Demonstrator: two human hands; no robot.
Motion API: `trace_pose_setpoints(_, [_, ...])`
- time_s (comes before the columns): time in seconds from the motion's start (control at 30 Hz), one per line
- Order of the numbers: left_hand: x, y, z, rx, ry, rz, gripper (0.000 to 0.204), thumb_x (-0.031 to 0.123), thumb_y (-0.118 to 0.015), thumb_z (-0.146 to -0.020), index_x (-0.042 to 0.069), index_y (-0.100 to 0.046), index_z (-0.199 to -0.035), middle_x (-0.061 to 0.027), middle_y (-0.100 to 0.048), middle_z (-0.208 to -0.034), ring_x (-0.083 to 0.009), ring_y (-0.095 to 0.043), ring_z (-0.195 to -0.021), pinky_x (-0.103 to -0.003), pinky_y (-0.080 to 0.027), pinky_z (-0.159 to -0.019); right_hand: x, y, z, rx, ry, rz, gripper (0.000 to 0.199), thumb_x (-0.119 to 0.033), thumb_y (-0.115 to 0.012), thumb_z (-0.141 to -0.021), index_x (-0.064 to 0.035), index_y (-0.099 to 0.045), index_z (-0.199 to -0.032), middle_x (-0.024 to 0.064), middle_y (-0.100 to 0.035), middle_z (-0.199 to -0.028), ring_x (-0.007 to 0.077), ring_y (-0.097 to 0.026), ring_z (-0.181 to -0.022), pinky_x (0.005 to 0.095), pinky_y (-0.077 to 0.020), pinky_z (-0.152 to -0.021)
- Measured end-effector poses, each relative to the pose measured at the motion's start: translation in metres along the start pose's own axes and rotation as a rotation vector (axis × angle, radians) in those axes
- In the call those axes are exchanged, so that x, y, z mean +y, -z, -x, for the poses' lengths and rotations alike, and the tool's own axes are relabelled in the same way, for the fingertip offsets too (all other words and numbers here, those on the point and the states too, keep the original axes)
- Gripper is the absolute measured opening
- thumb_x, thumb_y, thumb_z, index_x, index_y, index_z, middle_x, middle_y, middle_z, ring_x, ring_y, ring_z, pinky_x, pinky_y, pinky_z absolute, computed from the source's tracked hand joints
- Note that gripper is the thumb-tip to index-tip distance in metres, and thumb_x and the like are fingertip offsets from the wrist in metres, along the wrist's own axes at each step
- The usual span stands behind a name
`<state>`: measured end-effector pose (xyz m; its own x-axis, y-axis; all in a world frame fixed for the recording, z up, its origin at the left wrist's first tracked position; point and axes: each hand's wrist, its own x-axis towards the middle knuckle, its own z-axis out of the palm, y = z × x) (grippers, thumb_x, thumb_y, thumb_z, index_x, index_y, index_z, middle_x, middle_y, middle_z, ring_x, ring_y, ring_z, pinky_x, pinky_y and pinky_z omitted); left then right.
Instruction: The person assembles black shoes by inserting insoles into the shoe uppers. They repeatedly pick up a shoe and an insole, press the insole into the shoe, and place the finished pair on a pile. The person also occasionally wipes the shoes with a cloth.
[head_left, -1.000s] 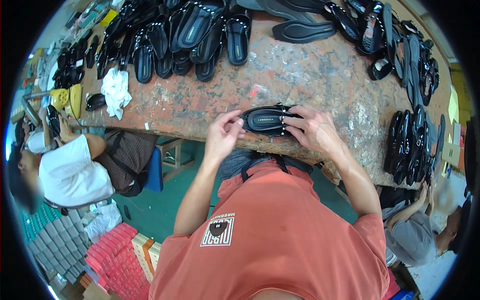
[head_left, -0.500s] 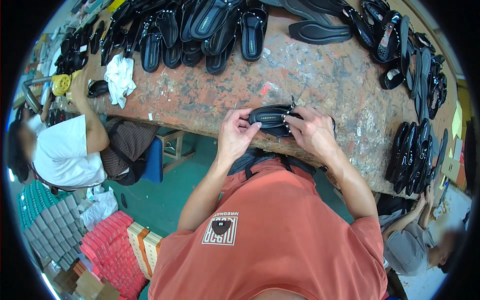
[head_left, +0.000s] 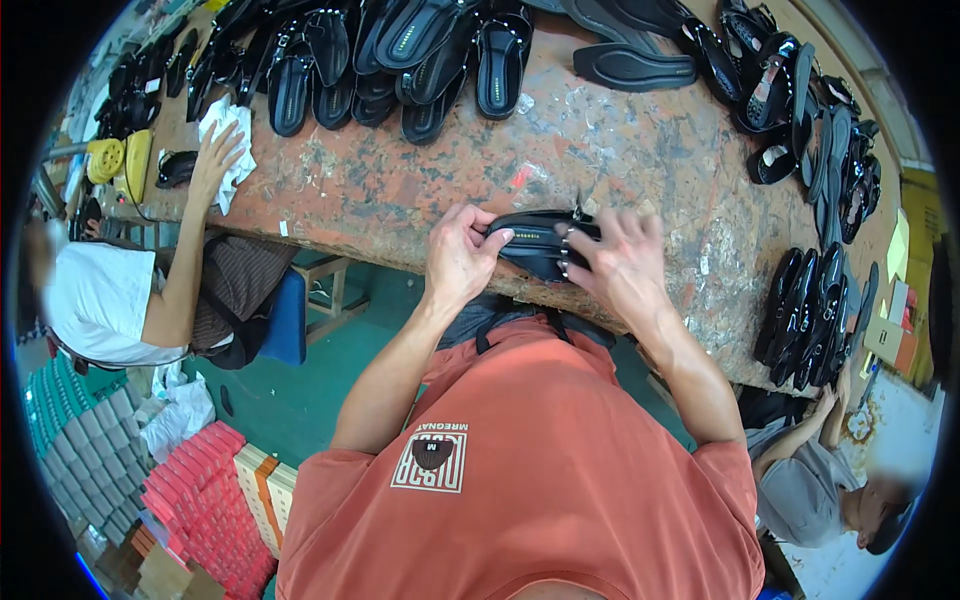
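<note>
A black sandal (head_left: 532, 237) with a padded insole and a strap set with small shiny studs lies at the front edge of the worktable. My left hand (head_left: 460, 256) is closed on one end of it, thumb on the insole and fingers at the rim. Over the other end is my right hand (head_left: 622, 262), its fingers bent at the studded strap. Motion smears those fingers, so whether they grip the strap cannot be made out. A thin strap end sticks up at the sandal's far side.
Rows of black sandals (head_left: 420, 100) crowd the worktable's (head_left: 380, 190) back left. Loose black soles (head_left: 635, 68) and more sandals (head_left: 815, 320) lie to the right. At left, a co-worker's hand (head_left: 215, 160) rests on a white cloth (head_left: 237, 185). Another person (head_left: 815, 490) works at lower right.
My right hand has shifted slightly and its fingers are blurred now, while my left hand keeps its hold. The left co-worker's hand has moved from the yellow tool to the white cloth.
</note>
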<state>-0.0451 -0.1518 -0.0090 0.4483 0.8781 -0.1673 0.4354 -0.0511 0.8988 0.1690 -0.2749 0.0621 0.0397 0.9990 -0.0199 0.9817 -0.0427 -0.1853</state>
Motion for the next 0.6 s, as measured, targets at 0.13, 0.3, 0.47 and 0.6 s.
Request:
trace_pose_setpoints(0.13, [0.011,0.007,0.0,-0.098,0.002,-0.081,0.027,0.004,-0.088,-0.085,-0.001,-0.072,-0.106,-0.0099,-0.069,-0.095,-0.0167,-0.068,-0.073,-0.033,-0.056,-0.07,-0.001,0.011,0.011,-0.056,-0.202,0.091,0.056,-0.041,-0.09,-0.077,-0.0214,-0.079,-0.128,0.0098,-0.061,-0.113,0.0314,-0.059,-0.113,0.0519,-0.0415,-0.094])
trace_pose_setpoints(0.3, [0.026,0.018,-0.005,-0.232,-0.753,-0.37,0.043,0.009,-0.084,-0.084,0.001,-0.07,-0.124,-0.0126,-0.068,-0.124,-0.027,-0.065,-0.11,-0.042,-0.055,-0.095,-0.001,-0.001,0.004,-0.106,-0.22,0.135,0.057,-0.038,-0.09,-0.077,-0.0215,-0.077,-0.13,0.01,-0.06,-0.118,0.0319,-0.057,-0.116,0.0545,-0.0412,-0.099])
trace_pose_setpoints(0.47, [0.036,0.012,-0.018,-0.759,-0.945,-0.587,0.067,0.01,-0.074,-0.083,0.006,-0.062,-0.148,-0.0069,-0.058,-0.156,-0.0279,-0.056,-0.131,-0.041,-0.049,-0.112,-0.008,0.01,0.018,0.065,-0.313,-0.037,0.049,-0.026,-0.092,-0.079,-0.0165,-0.077,-0.125,0.0095,-0.064,-0.116,0.0293,-0.063,-0.112,0.0478,-0.0473,-0.096])
trace_pose_setpoints(0.6, [0.03,0.001,-0.008,-0.721,-0.888,-0.687,0.085,0.002,-0.069,-0.078,0.008,-0.051,-0.16,-0.0031,-0.047,-0.168,-0.0277,-0.052,-0.135,-0.044,-0.044,-0.117,0.012,-0.02,0.067,0.359,-0.859,-0.953,0.038,-0.011,-0.089,-0.086,-0.0084,-0.075,-0.122,0.0068,-0.072,-0.116,0.0183,-0.071,-0.1,0.0355,-0.0567,-0.081])
